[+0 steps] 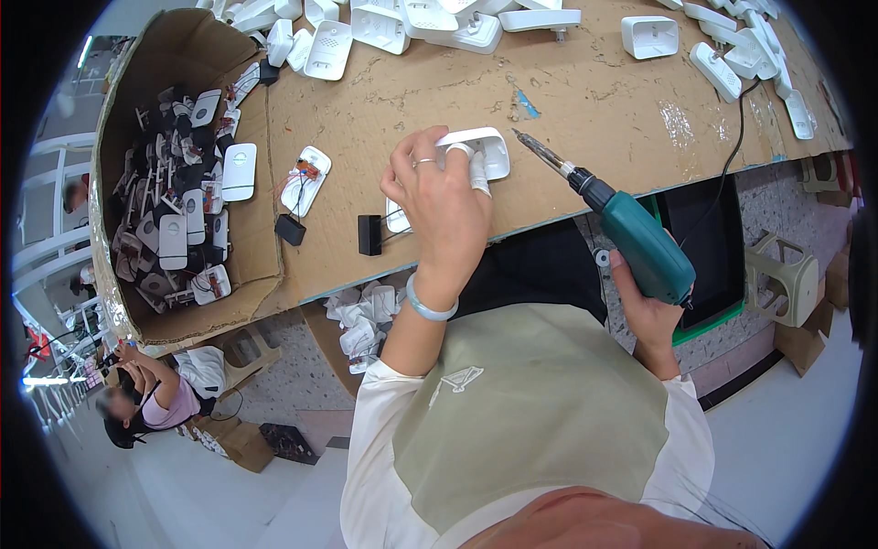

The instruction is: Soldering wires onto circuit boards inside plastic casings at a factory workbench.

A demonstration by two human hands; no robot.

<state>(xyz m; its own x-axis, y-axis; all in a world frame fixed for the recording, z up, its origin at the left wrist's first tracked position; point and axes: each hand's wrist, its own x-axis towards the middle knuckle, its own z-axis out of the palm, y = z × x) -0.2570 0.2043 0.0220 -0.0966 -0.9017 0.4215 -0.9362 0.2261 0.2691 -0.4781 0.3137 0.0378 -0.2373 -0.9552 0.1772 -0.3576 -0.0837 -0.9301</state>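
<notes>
A: Where's the white plastic rectangular casing [483,149]?
B: Near the front edge of the cardboard-covered bench [604,110]; the left hand [439,206] clasps it, fingers curled over its top.
A: And the right hand [645,306]?
B: Wrapped around a teal electric screwdriver [631,233]; its bit points at the casing, just beside it.

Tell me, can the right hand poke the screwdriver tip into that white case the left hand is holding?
Probably yes. The right hand holds the green electric screwdriver with its tip just beside the white case under the left hand; nothing lies between them.
</notes>
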